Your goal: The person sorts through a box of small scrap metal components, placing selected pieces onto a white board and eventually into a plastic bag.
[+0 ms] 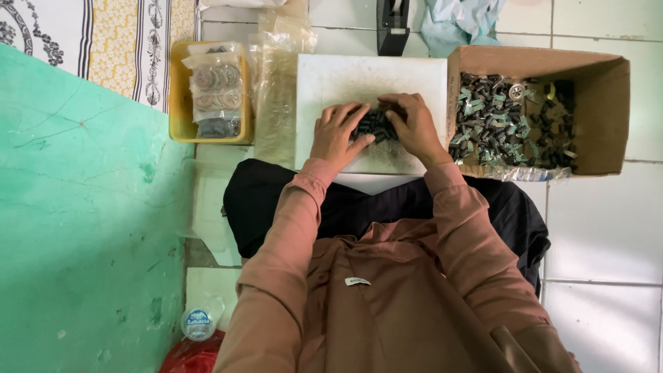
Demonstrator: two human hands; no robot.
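Parts box (608, 110) right of the board (373, 76), tray (177, 103) left; left hand (338, 132) and right hand (413, 123) both curled around dark parts (375, 125) on it.

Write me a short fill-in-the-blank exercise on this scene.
1. Both hands, left hand and right hand, gather small dark parts on a ____ board.
2. The cardboard box of parts stands to the person's ____.
3. The bagged discs lie in a ____ tray.

Missing: white; right; yellow
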